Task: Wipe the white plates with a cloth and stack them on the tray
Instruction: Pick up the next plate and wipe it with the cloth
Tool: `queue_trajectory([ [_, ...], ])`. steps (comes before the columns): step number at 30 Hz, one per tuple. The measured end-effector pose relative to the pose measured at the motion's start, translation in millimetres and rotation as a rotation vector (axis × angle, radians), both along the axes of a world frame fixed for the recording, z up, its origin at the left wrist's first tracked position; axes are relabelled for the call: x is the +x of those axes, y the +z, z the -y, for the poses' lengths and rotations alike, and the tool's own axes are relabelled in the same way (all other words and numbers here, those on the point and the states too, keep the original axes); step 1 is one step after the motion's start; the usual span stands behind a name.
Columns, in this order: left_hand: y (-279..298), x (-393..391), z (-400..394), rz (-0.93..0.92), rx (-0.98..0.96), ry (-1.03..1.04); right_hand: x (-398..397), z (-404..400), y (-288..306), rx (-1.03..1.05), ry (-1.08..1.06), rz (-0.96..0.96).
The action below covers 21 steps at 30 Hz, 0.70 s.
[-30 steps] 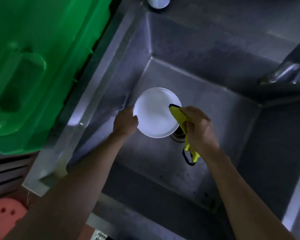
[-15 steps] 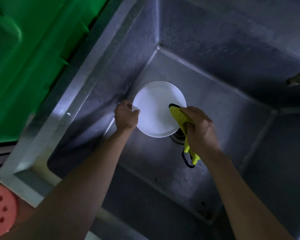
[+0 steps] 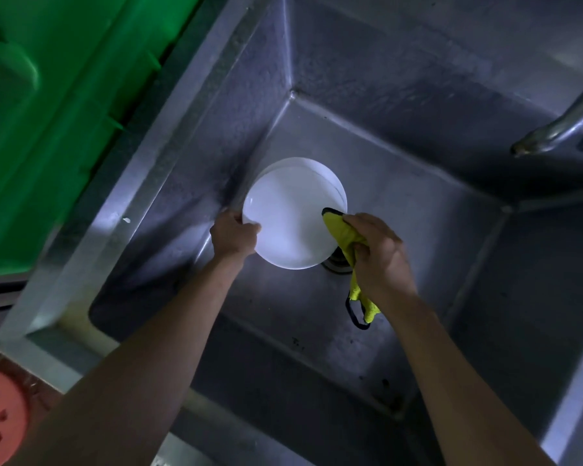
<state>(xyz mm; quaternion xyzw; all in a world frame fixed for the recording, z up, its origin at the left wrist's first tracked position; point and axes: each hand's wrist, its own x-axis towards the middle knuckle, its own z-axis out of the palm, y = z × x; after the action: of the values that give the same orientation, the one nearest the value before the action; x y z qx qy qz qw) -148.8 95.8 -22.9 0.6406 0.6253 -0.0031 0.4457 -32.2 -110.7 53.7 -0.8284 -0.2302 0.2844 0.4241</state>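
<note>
Over the sink my left hand gripped the white plate by its rim while my right hand clutched the yellow cloth against it, wiping unfinished, stacking yet to come, no tray visible.

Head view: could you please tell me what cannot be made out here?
- Tray: not in the head view.
- Sink drain: mostly hidden by the white plate and yellow cloth.
- Left hand fingers: behind the plate rim.
- Faucet: cut off by the right edge.
- Plate cleanliness: glare hides it.
</note>
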Motion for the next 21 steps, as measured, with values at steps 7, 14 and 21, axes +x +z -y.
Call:
queue_trajectory([
  [7, 31.9, -8.5, 4.6, 0.087, -0.163, 0.101, -14.6, 11.0, 5.6, -0.119, 0.036, 0.107],
  [14, 71.6, -7.2, 22.1, 0.33, -0.362, 0.135, -34.6, 12.3, 28.2, -0.12, 0.043, 0.058],
  [21, 105.0, -9.9, 42.5, 0.385, -0.455, 0.076, -48.1, 16.1, 64.5, -0.083, 0.009, 0.082],
])
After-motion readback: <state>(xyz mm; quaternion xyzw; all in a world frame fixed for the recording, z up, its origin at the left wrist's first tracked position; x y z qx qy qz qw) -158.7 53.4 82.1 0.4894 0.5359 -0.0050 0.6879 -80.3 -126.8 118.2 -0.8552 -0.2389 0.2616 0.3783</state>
